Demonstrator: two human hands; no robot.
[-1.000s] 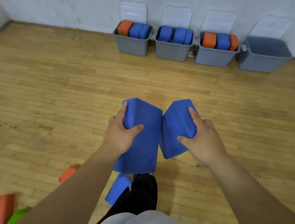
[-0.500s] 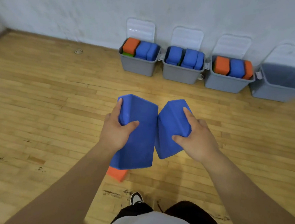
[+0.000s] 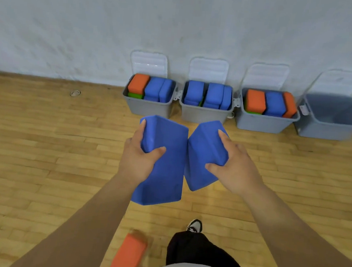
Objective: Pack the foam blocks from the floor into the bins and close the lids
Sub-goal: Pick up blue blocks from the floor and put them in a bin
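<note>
My left hand (image 3: 138,158) grips a blue foam block (image 3: 166,170) and my right hand (image 3: 234,169) grips a second blue foam block (image 3: 200,154); the two blocks touch side by side above the floor. Against the wall stand several grey bins with lids propped open. The left bin (image 3: 148,107), the middle bin (image 3: 204,114) and the third bin (image 3: 260,123) hold orange, blue and green blocks. The far-right bin (image 3: 331,128) shows no blocks inside. An orange foam block (image 3: 127,256) lies on the floor near my feet.
The wooden floor (image 3: 43,154) stretches wide between me and the bins. My leg in dark trousers and a shoe (image 3: 195,226) are below my hands. A small metal ring (image 3: 75,93) sits in the floor at the left near the wall.
I have walked toward the bins, which now look larger and lower in view. Both hands keep the same grip on the blue blocks. The orange block on the floor has slid toward the bottom.
</note>
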